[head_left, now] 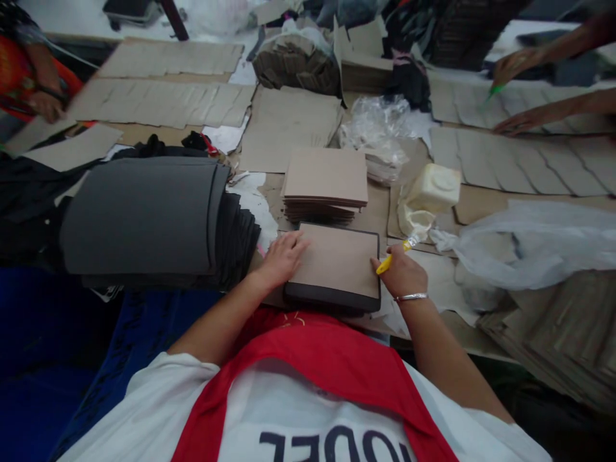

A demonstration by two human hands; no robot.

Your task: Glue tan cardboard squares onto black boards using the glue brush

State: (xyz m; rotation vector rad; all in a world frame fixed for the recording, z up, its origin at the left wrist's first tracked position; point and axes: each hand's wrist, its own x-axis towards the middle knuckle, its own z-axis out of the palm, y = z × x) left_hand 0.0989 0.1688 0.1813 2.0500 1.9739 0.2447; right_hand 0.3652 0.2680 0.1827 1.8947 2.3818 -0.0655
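Note:
A tan cardboard sheet [339,260] lies on a slightly larger stack of dark sheets [332,298], which shows as a dark border along its front and right. My left hand [285,258] rests on the cardboard's left edge with its fingers stretched out. At the right edge, my right hand [404,276] is closed round a yellow-handled brush [385,264], bristle end pointing up and away. The thumb of that hand is by the cardboard's corner. Just behind stands a pile of tan cardboard sheets [326,174]. A cut-open cream plastic container [433,189] stands beyond my right hand.
Left of my work, a tall stack of dark grey sheets [139,218] stands near the edge. Clear plastic [539,240] and grey-brown boards [558,327] lie at right. A co-worker's hands [520,119] work over overlapping boards at far right; another person's hand [47,106] is at far left.

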